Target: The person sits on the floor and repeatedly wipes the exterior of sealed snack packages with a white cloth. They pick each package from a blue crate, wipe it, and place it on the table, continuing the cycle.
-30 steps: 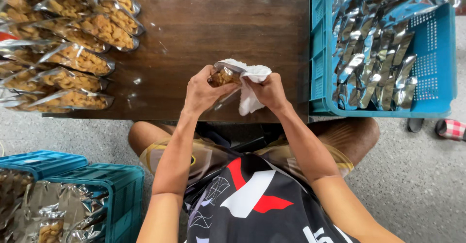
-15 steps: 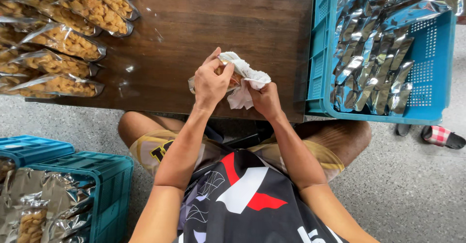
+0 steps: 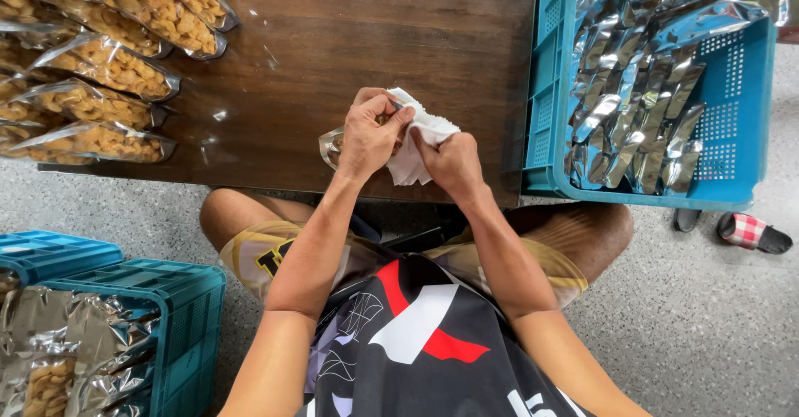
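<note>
Head view shows both hands at the near edge of the brown wooden table (image 3: 333, 42). Left hand (image 3: 370, 134) is closed over a small clear pouch (image 3: 333, 145) of tan snacks, and right hand (image 3: 454, 161) pinches a white cloth (image 3: 416, 142) against it; this looks like wiping the pouch, which calls for a firm hold while the cloth rubs. Filled clear pouches (image 3: 108, 63) lie in rows at the table's left. Silver foil bags (image 3: 641, 92) stand packed in a blue crate (image 3: 541, 117) on the right; teal crates (image 3: 179, 317) with foil bags sit lower left.
</note>
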